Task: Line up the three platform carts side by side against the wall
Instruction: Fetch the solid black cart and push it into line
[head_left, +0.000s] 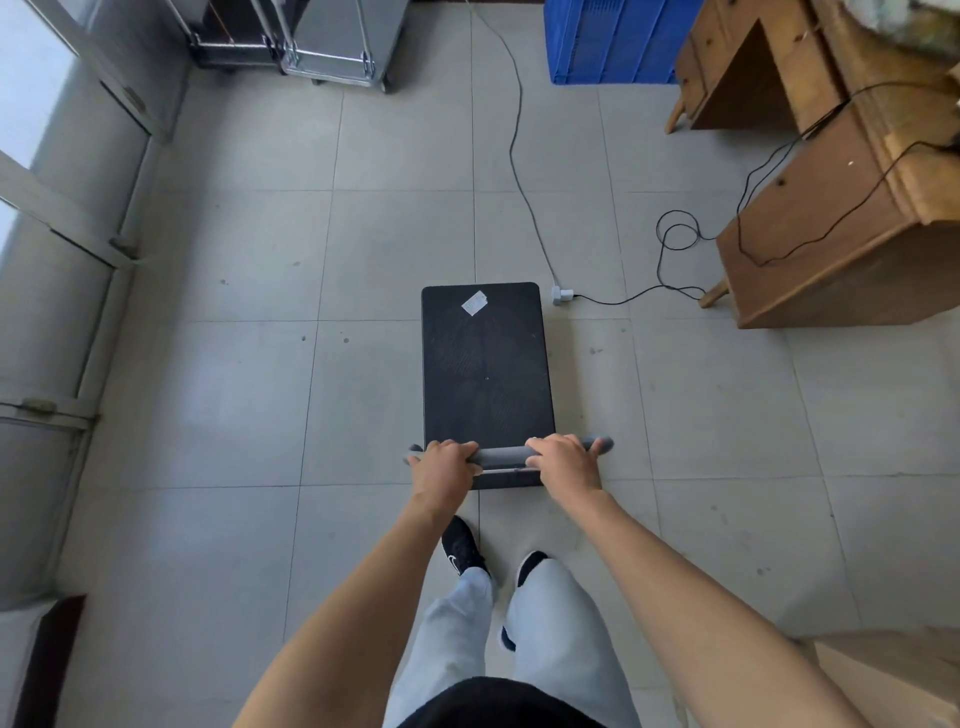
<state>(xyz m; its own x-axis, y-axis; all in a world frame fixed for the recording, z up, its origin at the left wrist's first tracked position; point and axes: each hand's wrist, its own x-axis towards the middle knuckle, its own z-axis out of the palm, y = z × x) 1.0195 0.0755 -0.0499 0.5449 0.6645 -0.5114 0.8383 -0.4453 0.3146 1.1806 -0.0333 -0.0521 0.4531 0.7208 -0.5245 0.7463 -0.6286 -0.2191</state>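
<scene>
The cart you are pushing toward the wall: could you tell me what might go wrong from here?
1. The grey cable and its plug block lie on the floor just right of the cart; a wheel could snag them if the cart drifts right.
2. Two parked carts stand ahead; a hard push could bump them.
3. Both hands, left and right, grip the handle close above the feet, so a sudden stop could clip a shoe.

Black cart deck (487, 374) with white sticker (474, 303), grey handle (503, 455), blue crate (613, 41), brown wooden desk (831, 208).
</scene>
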